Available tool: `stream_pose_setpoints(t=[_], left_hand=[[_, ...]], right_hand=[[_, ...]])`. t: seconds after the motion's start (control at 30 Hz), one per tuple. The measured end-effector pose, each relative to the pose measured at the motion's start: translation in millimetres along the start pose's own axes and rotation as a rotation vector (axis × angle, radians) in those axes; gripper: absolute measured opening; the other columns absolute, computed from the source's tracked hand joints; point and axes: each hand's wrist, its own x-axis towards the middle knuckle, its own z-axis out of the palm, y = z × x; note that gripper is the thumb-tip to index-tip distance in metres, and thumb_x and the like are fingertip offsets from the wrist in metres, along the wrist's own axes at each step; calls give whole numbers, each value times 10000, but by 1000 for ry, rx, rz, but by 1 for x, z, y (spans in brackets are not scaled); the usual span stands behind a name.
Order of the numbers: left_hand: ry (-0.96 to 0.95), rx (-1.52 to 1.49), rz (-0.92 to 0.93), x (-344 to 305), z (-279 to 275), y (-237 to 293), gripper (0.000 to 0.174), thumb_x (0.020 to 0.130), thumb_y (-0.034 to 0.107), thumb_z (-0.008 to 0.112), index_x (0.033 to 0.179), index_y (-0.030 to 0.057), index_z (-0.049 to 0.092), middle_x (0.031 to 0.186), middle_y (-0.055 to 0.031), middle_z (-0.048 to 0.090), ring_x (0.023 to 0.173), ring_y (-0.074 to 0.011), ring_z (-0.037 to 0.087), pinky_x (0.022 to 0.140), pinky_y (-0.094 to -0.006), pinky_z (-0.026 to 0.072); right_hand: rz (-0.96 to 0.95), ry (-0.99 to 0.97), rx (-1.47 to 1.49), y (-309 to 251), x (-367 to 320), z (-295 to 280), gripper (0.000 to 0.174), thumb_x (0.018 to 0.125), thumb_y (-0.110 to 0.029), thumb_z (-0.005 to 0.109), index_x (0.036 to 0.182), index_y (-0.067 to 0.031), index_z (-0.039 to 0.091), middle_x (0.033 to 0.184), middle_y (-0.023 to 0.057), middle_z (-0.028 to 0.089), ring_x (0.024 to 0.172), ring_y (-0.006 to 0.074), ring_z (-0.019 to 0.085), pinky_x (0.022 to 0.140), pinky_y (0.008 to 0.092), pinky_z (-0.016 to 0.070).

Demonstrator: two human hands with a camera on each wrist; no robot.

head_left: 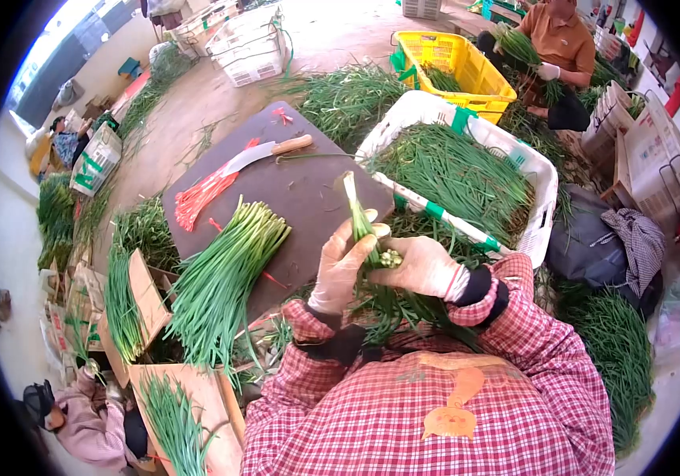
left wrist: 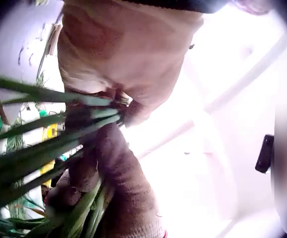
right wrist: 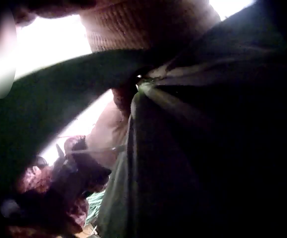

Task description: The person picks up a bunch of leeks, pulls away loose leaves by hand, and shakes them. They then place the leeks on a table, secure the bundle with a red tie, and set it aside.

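Checked red cloth [head_left: 427, 404] is seen nearest the camera in the head view, with the small green bunch [head_left: 361, 230] held up past it, by the near right edge of the dark table [head_left: 316, 170]. It is gripped by the bent fingers of the left hand [head_left: 338, 274], and its cut ends are pinched by the right hand [head_left: 423, 270]. A big green bunch [head_left: 225, 278] is laid over the left edge, and a knife [head_left: 265, 153] and red strips [head_left: 205, 198] are set near the far edge. In the left wrist view, long leaves are held between both gloved hands. In the right wrist view, much is hidden by dark leaves, so the right hand's grip cannot be told there.
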Motion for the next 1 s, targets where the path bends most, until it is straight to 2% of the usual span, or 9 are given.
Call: stream_pose_setpoints(t=[0.13, 0.2, 0.4, 0.63, 0.73, 0.77, 0.9, 0.93, 1.0], left_hand=[[-57, -346, -80, 1, -4, -10, 520, 1043, 185, 528, 1494, -44, 409, 1178, -134, 697, 974, -195, 675, 883, -321, 540], [-128, -378, -93, 2, -6, -13, 545, 1053, 227, 509, 1502, -57, 387, 1138, -131, 699, 886, -180, 668, 804, -306, 546], [-333, -232, -154, 2, 20, -7, 513, 1064, 253, 460, 1493, -27, 429, 998, -55, 691, 717, -78, 544, 638, -215, 444], [-170, -137, -197, -6, 20, -8, 422, 1076, 254, 464, 1443, 52, 520, 842, 2, 641, 586, -41, 436, 534, -184, 339], [-244, -176, -209, 2, 27, -5, 416, 1087, 259, 453, 1434, 39, 523, 860, -12, 648, 574, -43, 436, 525, -189, 348], [-306, -190, -267, 5, 29, -2, 414, 1086, 229, 466, 1442, 22, 507, 944, -36, 682, 660, -64, 545, 601, -199, 456], [-259, 184, -99, 29, 17, 0, 388, 1061, 161, 523, 1410, -8, 536, 1201, -102, 696, 979, -155, 675, 906, -283, 554], [-250, 329, 133, 38, 13, 9, 368, 1068, 167, 513, 1388, -11, 559, 1196, -113, 699, 970, -165, 680, 920, -300, 551], [-271, 84, 31, 53, -1, 25, 363, 1077, 172, 495, 1386, -7, 561, 1134, -102, 716, 967, -164, 678, 929, -305, 545]], right_hand=[[207, -38, 516, 23, -13, -52, 342, 819, -259, 835, 1058, -43, 721, 815, 73, 734, 723, 154, 698, 694, 297, 566], [62, 45, 795, 38, -15, -73, 258, 857, -165, 798, 1025, 10, 710, 767, 55, 707, 659, 96, 660, 624, 248, 535], [-56, 170, 992, 23, 0, -63, 260, 876, -99, 777, 1094, 20, 698, 820, 41, 706, 643, 97, 643, 586, 223, 504], [65, 333, 1037, 40, 1, -103, 267, 892, -127, 745, 1112, 13, 688, 792, 42, 697, 626, 128, 641, 614, 258, 541], [97, 45, 913, 31, -2, -85, 307, 894, -127, 743, 1158, 18, 680, 843, 35, 711, 688, 119, 653, 669, 254, 548], [121, 64, 933, 24, -1, -74, 322, 888, -135, 755, 1166, 14, 686, 890, 27, 718, 732, 103, 654, 695, 244, 536], [-14, 58, 896, 26, 1, -85, 203, 886, -114, 749, 1057, -10, 724, 882, 43, 719, 712, 100, 657, 688, 242, 519], [21, 75, 901, 25, 0, -92, 182, 885, -119, 752, 1029, -9, 733, 880, 39, 722, 706, 97, 657, 680, 243, 515], [7, 146, 755, 30, 1, -105, 185, 887, -124, 752, 1034, -13, 733, 890, 44, 727, 702, 101, 660, 664, 236, 515]])
